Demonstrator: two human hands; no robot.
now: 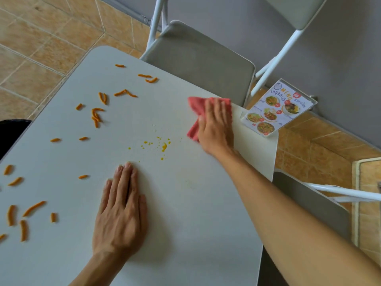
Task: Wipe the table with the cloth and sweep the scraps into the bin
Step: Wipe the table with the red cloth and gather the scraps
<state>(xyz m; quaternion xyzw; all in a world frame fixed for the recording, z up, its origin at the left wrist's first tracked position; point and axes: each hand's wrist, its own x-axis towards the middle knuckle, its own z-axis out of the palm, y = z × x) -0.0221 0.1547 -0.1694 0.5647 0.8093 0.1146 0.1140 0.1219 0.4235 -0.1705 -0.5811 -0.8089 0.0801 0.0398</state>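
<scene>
A white table (185, 203) fills the view. My right hand (216, 126) presses a red cloth (195, 106) flat on the table near its far right edge, fingers spread over it. My left hand (121, 211) lies flat and empty on the table nearer to me, fingers together. Several orange scraps (97, 116) are strewn over the left half of the table. Small yellow spots and crumbs (164, 146) sit in the middle, between my two hands. A dark bin (12, 131) shows at the left edge, beside the table, mostly cut off.
A menu stand (278, 108) sits on the table's far right corner, close to the cloth. A grey folding chair (198, 60) stands behind the table, with a second chair (321, 203) on the right. Tiled floor lies all around.
</scene>
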